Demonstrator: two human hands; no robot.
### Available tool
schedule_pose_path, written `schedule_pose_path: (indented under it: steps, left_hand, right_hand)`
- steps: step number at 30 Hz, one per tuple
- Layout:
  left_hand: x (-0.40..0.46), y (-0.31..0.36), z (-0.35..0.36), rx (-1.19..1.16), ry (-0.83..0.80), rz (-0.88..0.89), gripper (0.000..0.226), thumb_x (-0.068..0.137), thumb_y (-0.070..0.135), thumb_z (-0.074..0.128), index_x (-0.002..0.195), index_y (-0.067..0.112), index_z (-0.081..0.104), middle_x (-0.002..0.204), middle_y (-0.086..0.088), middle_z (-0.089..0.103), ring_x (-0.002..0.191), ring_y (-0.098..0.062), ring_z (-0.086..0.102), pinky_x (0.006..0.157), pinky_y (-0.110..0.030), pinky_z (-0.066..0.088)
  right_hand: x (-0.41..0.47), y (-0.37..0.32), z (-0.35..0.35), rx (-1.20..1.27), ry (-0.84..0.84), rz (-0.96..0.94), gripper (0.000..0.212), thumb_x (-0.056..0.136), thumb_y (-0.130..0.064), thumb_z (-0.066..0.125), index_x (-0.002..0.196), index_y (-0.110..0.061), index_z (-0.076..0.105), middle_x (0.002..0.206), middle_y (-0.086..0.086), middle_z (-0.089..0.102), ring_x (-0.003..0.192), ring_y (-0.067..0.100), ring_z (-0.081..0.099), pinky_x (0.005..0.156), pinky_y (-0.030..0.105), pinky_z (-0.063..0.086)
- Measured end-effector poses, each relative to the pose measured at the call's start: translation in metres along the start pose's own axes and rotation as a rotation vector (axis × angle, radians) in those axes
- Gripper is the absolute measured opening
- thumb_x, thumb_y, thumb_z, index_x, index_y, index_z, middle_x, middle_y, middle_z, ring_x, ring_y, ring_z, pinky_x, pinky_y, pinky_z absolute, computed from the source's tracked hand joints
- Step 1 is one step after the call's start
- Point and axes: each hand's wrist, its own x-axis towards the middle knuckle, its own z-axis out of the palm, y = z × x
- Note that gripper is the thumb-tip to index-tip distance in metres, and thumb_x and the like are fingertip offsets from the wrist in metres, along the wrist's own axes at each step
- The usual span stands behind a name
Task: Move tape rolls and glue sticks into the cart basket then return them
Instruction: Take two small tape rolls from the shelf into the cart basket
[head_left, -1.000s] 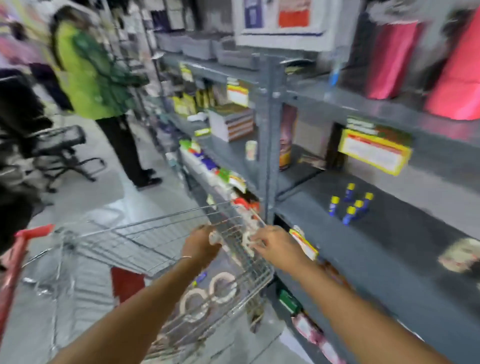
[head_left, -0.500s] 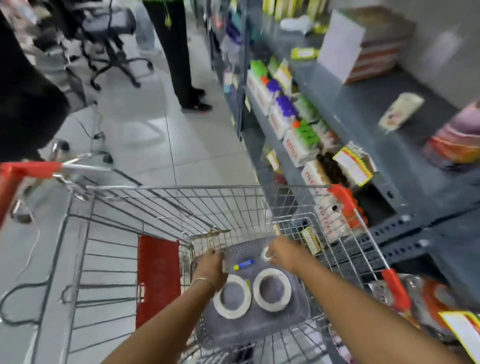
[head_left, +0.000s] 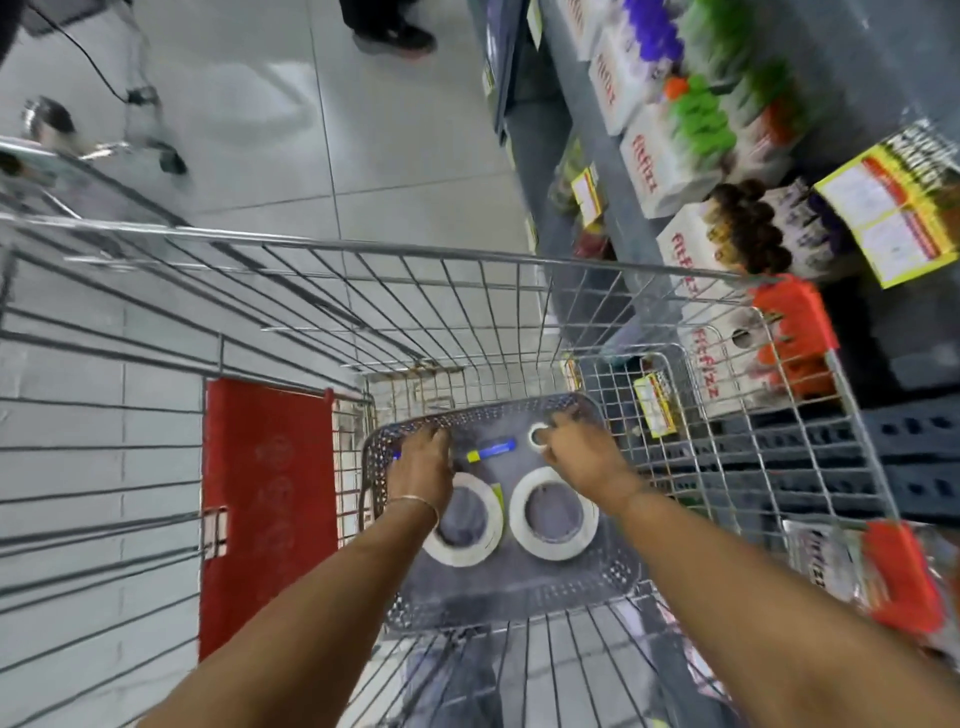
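Both my hands reach down into a grey perforated basket (head_left: 519, 608) that sits inside the wire cart (head_left: 363, 245). Two large white tape rolls lie flat in it, one (head_left: 460, 556) partly under my left wrist, the other (head_left: 553, 552) beside it. A blue glue stick with a yellow cap (head_left: 492, 450) lies between my hands. My right hand (head_left: 582, 462) pinches a small white tape roll (head_left: 536, 435) near the basket's far rim. My left hand (head_left: 422, 460) is curled palm down, and a blue tip of another glue stick (head_left: 396, 455) pokes out at its left side.
A grey shelf unit (head_left: 613, 171) runs along the right, holding white boxes with coloured caps and a yellow price tag (head_left: 898, 218). The cart has a red flap (head_left: 265, 509) and red corner guards. Another person's shoes (head_left: 395, 36) stand on the tiled floor ahead.
My view swung from the shelf down into the cart. Both hands went from the cart's rim down into the grey basket, the right one still on the small tape roll.
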Motion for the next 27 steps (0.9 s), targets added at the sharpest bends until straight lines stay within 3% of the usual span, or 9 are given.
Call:
schedule_pose_path:
  steps: [4, 10, 13, 16, 20, 23, 27]
  left_hand:
    - [0.001, -0.004, 0.006, -0.111, 0.039, -0.040, 0.025, 0.083, 0.015, 0.065, 0.105, 0.010, 0.055, 0.117, -0.012, 0.055, 0.110, -0.033, 0.052, 0.084, -0.044, 0.049]
    - [-0.001, -0.007, 0.003, -0.234, 0.045, -0.073, 0.040, 0.072, 0.008, 0.076, 0.104, 0.006, 0.053, 0.114, -0.014, 0.055, 0.104, -0.034, 0.055, 0.086, -0.043, 0.046]
    - [-0.008, -0.013, 0.007, -0.260, 0.092, -0.171, 0.043, 0.068, 0.006, 0.077, 0.102, 0.010, 0.051, 0.109, -0.013, 0.054, 0.099, -0.034, 0.056, 0.085, -0.040, 0.046]
    - [-0.018, -0.013, 0.008, -0.219, 0.021, -0.210, 0.040, 0.074, 0.020, 0.077, 0.106, 0.009, 0.056, 0.107, -0.015, 0.059, 0.099, -0.036, 0.059, 0.082, -0.039, 0.049]
    - [-0.041, -0.004, 0.016, 0.046, -0.215, -0.097, 0.034, 0.083, 0.030, 0.067, 0.109, 0.010, 0.059, 0.107, -0.011, 0.066, 0.083, -0.025, 0.060, 0.079, -0.037, 0.056]
    - [-0.037, -0.002, 0.026, 0.181, -0.114, 0.049, 0.068, 0.076, 0.028, 0.075, 0.131, 0.009, 0.041, 0.130, -0.011, 0.049, 0.109, -0.028, 0.053, 0.094, -0.039, 0.050]
    - [-0.026, 0.004, 0.032, 0.411, -0.120, 0.260, 0.071, 0.070, 0.018, 0.075, 0.129, 0.013, 0.037, 0.131, -0.010, 0.046, 0.119, -0.033, 0.044, 0.099, -0.045, 0.043]
  right_hand:
    - [0.004, -0.001, 0.010, -0.060, 0.019, 0.007, 0.026, 0.091, -0.011, 0.053, 0.115, -0.011, 0.065, 0.120, 0.012, 0.058, 0.100, 0.037, 0.064, 0.080, 0.039, 0.053]
    - [-0.006, 0.005, 0.005, 0.062, 0.037, 0.028, 0.039, 0.091, -0.004, 0.052, 0.128, -0.018, 0.058, 0.132, 0.011, 0.056, 0.111, 0.036, 0.060, 0.086, 0.040, 0.054]
    - [-0.011, 0.003, 0.004, 0.084, 0.011, 0.047, 0.049, 0.091, -0.005, 0.055, 0.137, -0.019, 0.051, 0.137, 0.013, 0.055, 0.114, 0.035, 0.062, 0.090, 0.040, 0.056]
    - [-0.024, 0.006, 0.001, 0.064, -0.024, 0.085, 0.032, 0.091, -0.009, 0.060, 0.122, -0.013, 0.060, 0.121, 0.013, 0.066, 0.105, 0.034, 0.067, 0.084, 0.039, 0.057]
    - [-0.038, 0.007, -0.003, 0.041, -0.070, 0.096, 0.021, 0.092, -0.006, 0.060, 0.112, -0.008, 0.060, 0.116, 0.014, 0.068, 0.107, 0.035, 0.067, 0.083, 0.040, 0.055]
    - [-0.037, 0.004, -0.003, 0.051, -0.088, 0.101, 0.022, 0.092, -0.006, 0.061, 0.115, -0.006, 0.060, 0.117, 0.016, 0.068, 0.107, 0.036, 0.067, 0.083, 0.042, 0.055]
    - [-0.029, -0.002, 0.009, -0.014, -0.129, 0.083, 0.028, 0.090, -0.012, 0.067, 0.116, -0.004, 0.062, 0.116, 0.018, 0.068, 0.106, 0.036, 0.068, 0.084, 0.042, 0.057]
